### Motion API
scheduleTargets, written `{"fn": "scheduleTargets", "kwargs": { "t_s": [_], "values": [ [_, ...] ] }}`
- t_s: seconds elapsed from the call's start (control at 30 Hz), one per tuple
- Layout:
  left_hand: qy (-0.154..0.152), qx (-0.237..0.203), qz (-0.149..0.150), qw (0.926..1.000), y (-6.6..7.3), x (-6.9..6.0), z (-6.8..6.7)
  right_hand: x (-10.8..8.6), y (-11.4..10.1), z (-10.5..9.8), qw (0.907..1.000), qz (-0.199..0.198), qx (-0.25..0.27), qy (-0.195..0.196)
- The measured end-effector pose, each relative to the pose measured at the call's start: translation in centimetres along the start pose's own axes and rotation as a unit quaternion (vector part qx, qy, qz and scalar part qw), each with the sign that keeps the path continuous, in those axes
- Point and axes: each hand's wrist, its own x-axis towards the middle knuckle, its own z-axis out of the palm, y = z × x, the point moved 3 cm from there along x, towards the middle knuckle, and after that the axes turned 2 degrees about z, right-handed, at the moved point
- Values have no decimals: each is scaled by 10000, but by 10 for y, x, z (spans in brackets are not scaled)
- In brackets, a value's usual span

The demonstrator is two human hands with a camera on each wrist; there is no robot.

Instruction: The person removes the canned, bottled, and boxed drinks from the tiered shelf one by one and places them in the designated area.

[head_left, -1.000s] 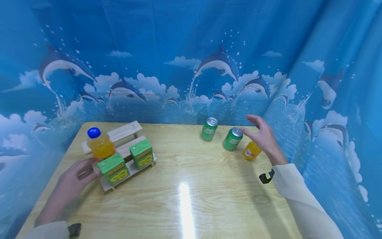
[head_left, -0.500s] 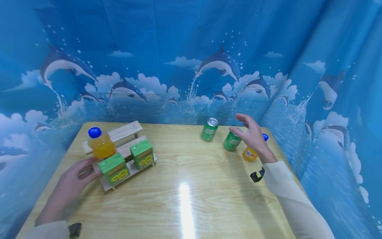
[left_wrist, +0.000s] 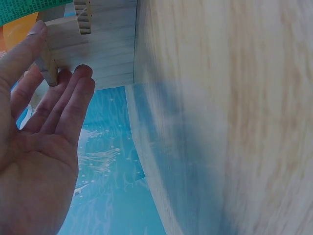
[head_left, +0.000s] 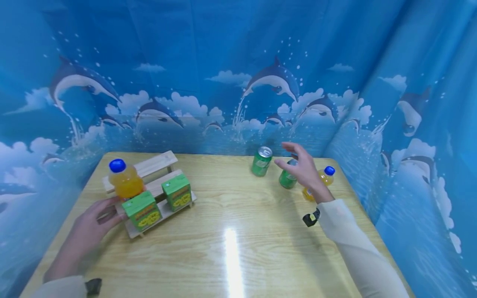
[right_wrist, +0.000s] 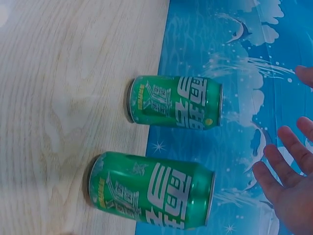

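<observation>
At the left of the head view, my left hand (head_left: 89, 225) holds the near left end of a small tiered wooden rack (head_left: 152, 166). In the left wrist view, its thumb lies on the rack's wooden end (left_wrist: 66, 41) and the fingers reach around behind. On the rack stand an orange drink bottle (head_left: 126, 182) with a blue cap and two green juice boxes (head_left: 142, 212). My right hand (head_left: 304, 169) hovers with spread fingers over a green soda can (head_left: 286, 179), holding nothing. Another green can (head_left: 261, 162) stands farther left; both cans (right_wrist: 151, 188) show upright in the right wrist view.
A second orange drink bottle (head_left: 326, 177) with a blue cap stands behind my right wrist, partly hidden. The wooden table (head_left: 208, 248) reaches back to a blue dolphin curtain (head_left: 208, 54), which also hangs along both sides.
My right hand has moved left, from above the right bottle to over the nearer can, uncovering the bottle's blue cap. The left hand and the rack have stayed put.
</observation>
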Motion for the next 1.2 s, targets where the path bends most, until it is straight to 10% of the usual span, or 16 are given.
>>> {"fn": "scheduleTargets", "kwargs": {
  "t_s": [1.2],
  "values": [
    [-12,5,28,10000,-1,-2,0,10,-25,49,9984,-254,378,-338]
  ]
}}
